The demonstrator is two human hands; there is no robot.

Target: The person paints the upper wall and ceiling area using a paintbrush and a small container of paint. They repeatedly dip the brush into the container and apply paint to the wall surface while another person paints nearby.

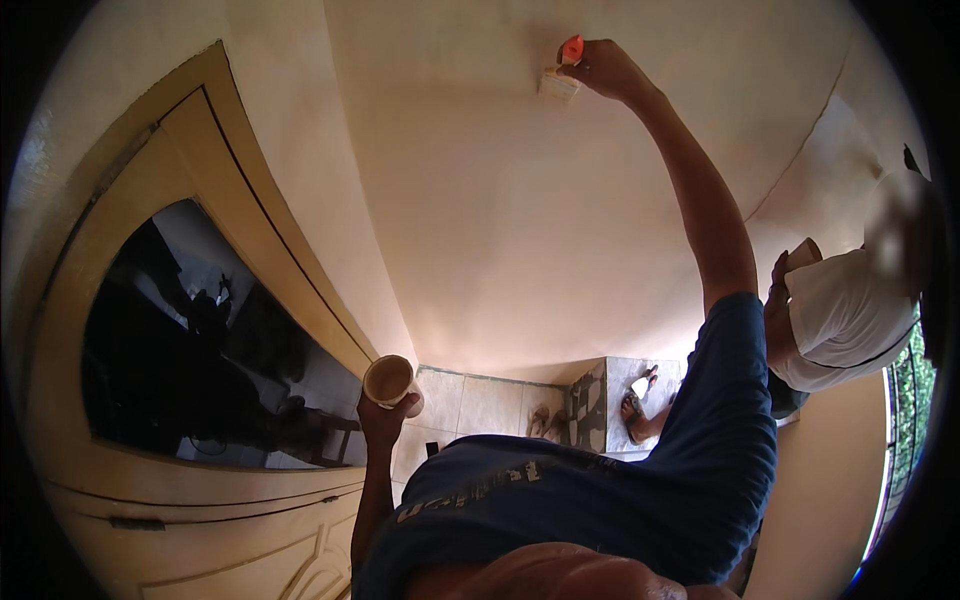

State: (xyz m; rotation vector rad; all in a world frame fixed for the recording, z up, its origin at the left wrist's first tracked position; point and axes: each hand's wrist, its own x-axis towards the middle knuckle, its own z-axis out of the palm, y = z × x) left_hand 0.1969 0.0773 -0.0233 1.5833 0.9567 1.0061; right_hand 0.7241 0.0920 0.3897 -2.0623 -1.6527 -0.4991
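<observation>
Raised high against the cream wall [480, 195], my right hand [600, 69] grips a paintbrush [572, 51] with an orange-red handle. The brush's pale bristles [559, 86] rest at the wall surface. Low on the left, my left hand [386, 420] holds a round cup-like container [390, 381] with pale walls. Its inside looks beige; how full it is I cannot tell.
A yellowish wooden door [214, 247] with a dark glass panel [217, 360] stands at my left. To the right, a person in a white shirt [851, 315] holds another container [804, 255]. Below are floor tiles [491, 401], sandals [540, 421] and a tiled step [586, 409].
</observation>
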